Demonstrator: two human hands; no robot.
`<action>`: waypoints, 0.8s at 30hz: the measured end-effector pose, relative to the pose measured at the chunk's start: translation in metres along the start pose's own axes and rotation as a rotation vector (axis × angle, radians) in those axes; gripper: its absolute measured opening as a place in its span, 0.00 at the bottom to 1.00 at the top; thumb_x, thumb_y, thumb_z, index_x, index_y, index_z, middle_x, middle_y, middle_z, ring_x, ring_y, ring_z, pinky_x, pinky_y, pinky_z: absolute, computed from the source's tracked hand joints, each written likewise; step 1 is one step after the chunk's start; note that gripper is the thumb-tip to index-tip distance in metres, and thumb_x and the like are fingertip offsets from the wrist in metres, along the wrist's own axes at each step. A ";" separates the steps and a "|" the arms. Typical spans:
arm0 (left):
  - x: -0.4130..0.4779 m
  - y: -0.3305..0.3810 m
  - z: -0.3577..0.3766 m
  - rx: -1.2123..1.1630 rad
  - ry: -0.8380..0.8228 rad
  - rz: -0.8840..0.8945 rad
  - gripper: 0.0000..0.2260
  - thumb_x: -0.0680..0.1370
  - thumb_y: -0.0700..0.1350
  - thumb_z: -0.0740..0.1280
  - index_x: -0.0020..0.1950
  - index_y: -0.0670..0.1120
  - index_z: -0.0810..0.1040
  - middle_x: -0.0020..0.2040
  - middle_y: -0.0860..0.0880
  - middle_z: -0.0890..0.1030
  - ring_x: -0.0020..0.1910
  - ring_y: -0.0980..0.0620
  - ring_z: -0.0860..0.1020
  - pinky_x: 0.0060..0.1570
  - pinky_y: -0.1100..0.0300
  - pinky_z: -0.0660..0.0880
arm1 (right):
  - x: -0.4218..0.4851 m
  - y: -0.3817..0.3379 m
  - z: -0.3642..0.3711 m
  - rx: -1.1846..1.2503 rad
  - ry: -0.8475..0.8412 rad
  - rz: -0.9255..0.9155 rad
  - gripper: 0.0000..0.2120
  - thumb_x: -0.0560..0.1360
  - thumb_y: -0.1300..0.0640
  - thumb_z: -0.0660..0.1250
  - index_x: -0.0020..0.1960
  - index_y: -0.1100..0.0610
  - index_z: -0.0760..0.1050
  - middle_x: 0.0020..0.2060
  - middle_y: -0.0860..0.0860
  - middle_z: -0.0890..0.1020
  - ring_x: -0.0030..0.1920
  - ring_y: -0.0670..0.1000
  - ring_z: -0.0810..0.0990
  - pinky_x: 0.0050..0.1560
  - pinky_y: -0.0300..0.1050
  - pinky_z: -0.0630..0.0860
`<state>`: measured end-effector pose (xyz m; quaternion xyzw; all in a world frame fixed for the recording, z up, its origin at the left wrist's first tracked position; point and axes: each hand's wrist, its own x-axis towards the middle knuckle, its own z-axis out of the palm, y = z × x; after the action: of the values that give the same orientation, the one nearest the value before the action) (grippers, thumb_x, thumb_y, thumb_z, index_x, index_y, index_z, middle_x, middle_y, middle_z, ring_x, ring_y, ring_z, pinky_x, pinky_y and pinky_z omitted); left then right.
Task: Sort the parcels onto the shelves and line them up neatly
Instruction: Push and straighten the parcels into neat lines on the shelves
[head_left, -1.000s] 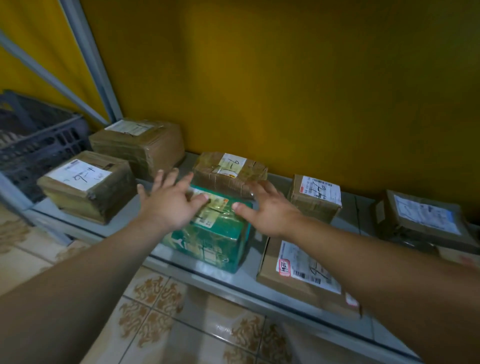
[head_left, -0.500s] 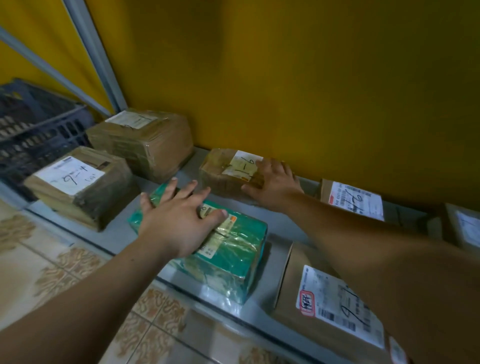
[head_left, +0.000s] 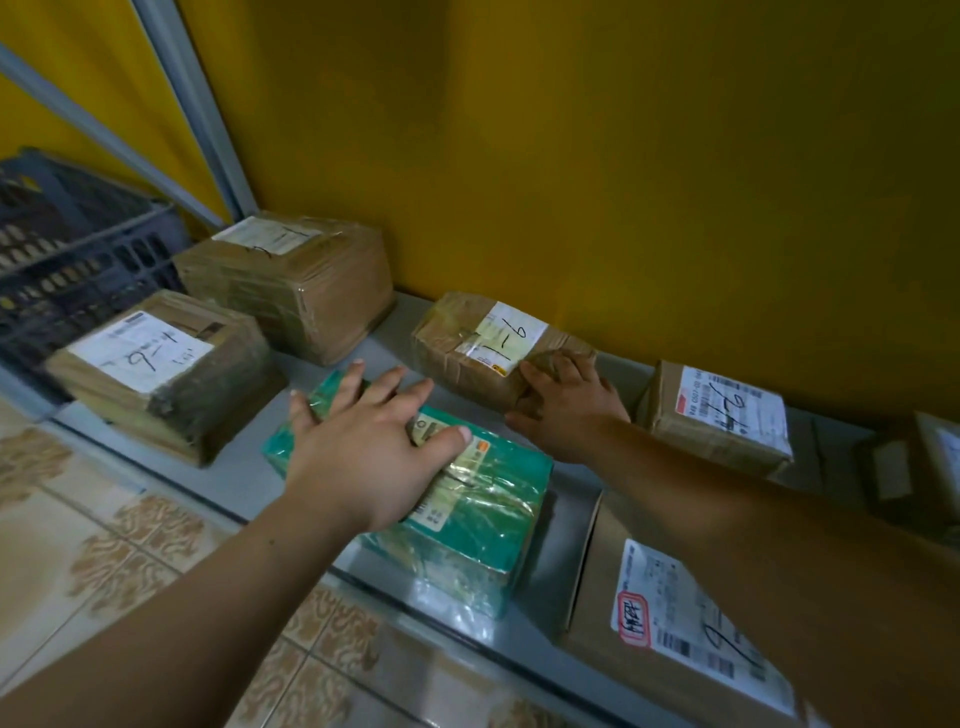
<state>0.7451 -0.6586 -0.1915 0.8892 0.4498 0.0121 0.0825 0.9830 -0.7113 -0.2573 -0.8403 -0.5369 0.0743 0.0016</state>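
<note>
Okay: both hands on parcels

Head view: left hand (head_left: 363, 457) lies flat with fingers spread, grip open, pressing the green film-wrapped box parcel (head_left: 483, 519) near the front lip of the grey metal shelf (head_left: 244, 467). Right hand (head_left: 569, 415) grip curls round the near corner of the small brown taped cardboard parcel (head_left: 467, 348) by the yellow wall (head_left: 623, 182). Risk: slick film plus a palm-only push, so the green one could slide off the lip. Dark slotted plastic crate (head_left: 67, 249) at left, contents unclear.
</note>
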 end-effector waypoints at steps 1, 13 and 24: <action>0.000 0.000 0.000 -0.002 0.000 -0.001 0.42 0.65 0.78 0.37 0.76 0.64 0.52 0.78 0.61 0.51 0.77 0.55 0.41 0.69 0.35 0.38 | -0.002 0.000 0.002 -0.001 0.009 -0.005 0.39 0.74 0.28 0.56 0.79 0.42 0.48 0.80 0.52 0.49 0.79 0.58 0.45 0.73 0.61 0.55; -0.003 0.002 -0.009 0.014 -0.013 -0.016 0.42 0.64 0.78 0.36 0.76 0.64 0.54 0.79 0.59 0.52 0.78 0.54 0.43 0.69 0.33 0.41 | 0.041 -0.022 -0.023 0.094 -0.114 0.156 0.52 0.65 0.19 0.56 0.80 0.42 0.43 0.80 0.53 0.42 0.77 0.65 0.39 0.70 0.74 0.47; 0.024 0.005 -0.043 0.077 -0.144 -0.004 0.53 0.51 0.84 0.35 0.74 0.67 0.52 0.79 0.58 0.52 0.77 0.47 0.53 0.71 0.32 0.51 | 0.050 -0.014 -0.010 0.152 0.069 0.145 0.45 0.67 0.20 0.52 0.77 0.43 0.54 0.79 0.56 0.51 0.77 0.64 0.48 0.67 0.72 0.53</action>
<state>0.7596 -0.6362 -0.1496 0.8894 0.4446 -0.0691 0.0805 0.9925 -0.6591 -0.2523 -0.8764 -0.4672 0.0859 0.0784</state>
